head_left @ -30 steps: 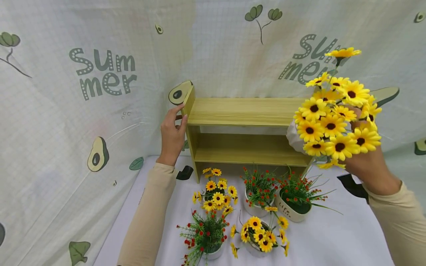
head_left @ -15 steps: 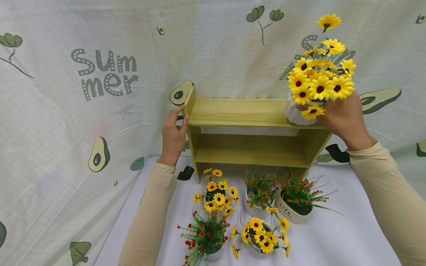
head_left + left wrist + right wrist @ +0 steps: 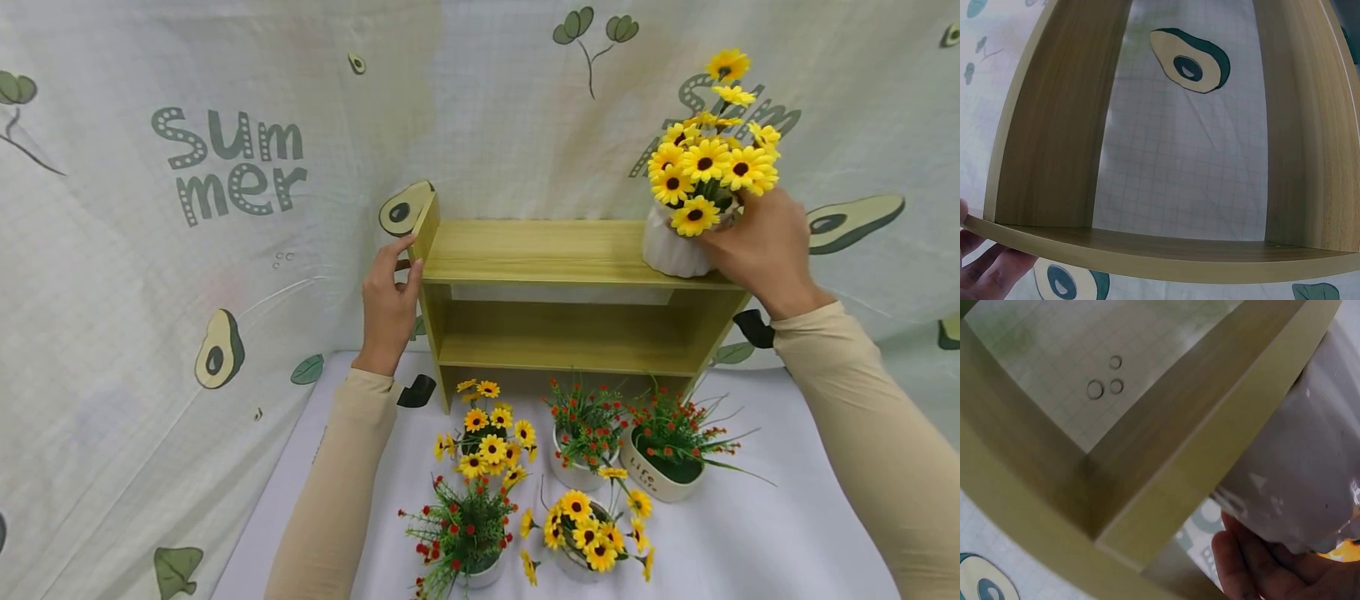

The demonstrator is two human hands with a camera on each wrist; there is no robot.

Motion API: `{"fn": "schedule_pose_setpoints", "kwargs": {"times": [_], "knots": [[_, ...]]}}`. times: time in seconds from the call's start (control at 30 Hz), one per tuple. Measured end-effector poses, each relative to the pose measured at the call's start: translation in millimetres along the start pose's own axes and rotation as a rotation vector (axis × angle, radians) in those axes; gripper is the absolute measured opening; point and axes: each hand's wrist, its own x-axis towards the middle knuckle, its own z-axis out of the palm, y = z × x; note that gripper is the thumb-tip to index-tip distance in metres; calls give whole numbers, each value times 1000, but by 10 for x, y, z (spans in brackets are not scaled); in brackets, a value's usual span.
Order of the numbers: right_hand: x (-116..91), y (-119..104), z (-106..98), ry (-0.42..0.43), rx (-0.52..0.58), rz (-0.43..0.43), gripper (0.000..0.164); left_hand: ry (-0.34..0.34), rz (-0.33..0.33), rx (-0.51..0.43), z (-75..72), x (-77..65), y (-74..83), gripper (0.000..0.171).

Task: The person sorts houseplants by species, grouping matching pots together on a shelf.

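My right hand point(image 3: 768, 246) grips a white ribbed flower pot point(image 3: 675, 246) of yellow artificial daisies point(image 3: 708, 158), thumb near its rim. The pot stands upright at the right end of the top board of a wooden shelf point(image 3: 540, 250). In the right wrist view, the pot point(image 3: 1304, 450) sits against the board and the curled fingers point(image 3: 1260, 559) show beside it. At the opposite end, my left hand point(image 3: 390, 304) touches the raised left side panel with loosely bent fingers. The left wrist view shows its fingers point(image 3: 1000, 269) along the panel's outer face.
Before the shelf stand a yellow daisy pot point(image 3: 487, 437), a red-berried plant point(image 3: 465, 529), another daisy pot point(image 3: 588, 533), a white-potted red-berried plant point(image 3: 581, 433) and an oval lettered planter point(image 3: 660, 475). A printed cloth point(image 3: 495, 108) hangs behind.
My right hand has carried the daisy pot left and away from me, from in front of the shelf's right end onto its top board. My left hand has stayed at the side panel.
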Motion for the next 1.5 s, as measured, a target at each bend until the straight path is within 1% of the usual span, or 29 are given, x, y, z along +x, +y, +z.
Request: {"fn": "schedule_pose_setpoints", "kwargs": {"times": [0.17,0.23,0.37,0.43,0.53,0.6,0.67,0.77,0.9,0.93,1.0,1.07,1.17,1.27,1.3,1.4,1.5], "knots": [[40,58,2,-17,-44,-28,71,2,0,6,2,2,5,35],[49,73,11,-8,-58,-48,74,3,5,4,4,2,2,35],[25,75,15,23,-107,-85,75,5,10,3,5,0,2,35],[-19,65,5,30,-130,-74,76,6,9,0,8,-3,3,35],[-137,58,-27,40,-163,-23,81,7,5,-4,12,-8,6,35],[-252,72,-53,64,-182,-3,83,5,4,-6,15,-9,8,35],[-382,92,-75,110,-184,-15,83,2,6,-8,17,-8,9,35],[-597,136,-97,197,-179,-93,82,-1,11,-9,16,-4,9,35],[-902,198,-99,280,-154,-162,86,-4,19,-8,4,10,25,36],[-981,216,-92,292,-144,-167,87,-5,16,-7,0,13,30,36],[-1145,261,-78,297,-141,-175,90,-5,17,-4,-10,17,34,36],[-1309,318,-53,283,-148,-184,90,-3,10,-2,-16,17,31,35],[-1556,403,-13,230,-159,-177,88,-1,7,3,-18,18,31,35],[-1779,495,47,207,-152,-147,78,0,5,4,-12,18,29,35],[-1852,524,61,190,-155,-130,74,0,5,3,-9,17,25,35],[-2040,607,118,173,-150,-83,65,2,6,-2,-5,11,18,35],[-2209,685,162,149,-119,-35,58,8,6,-8,-5,4,16,35]]}}
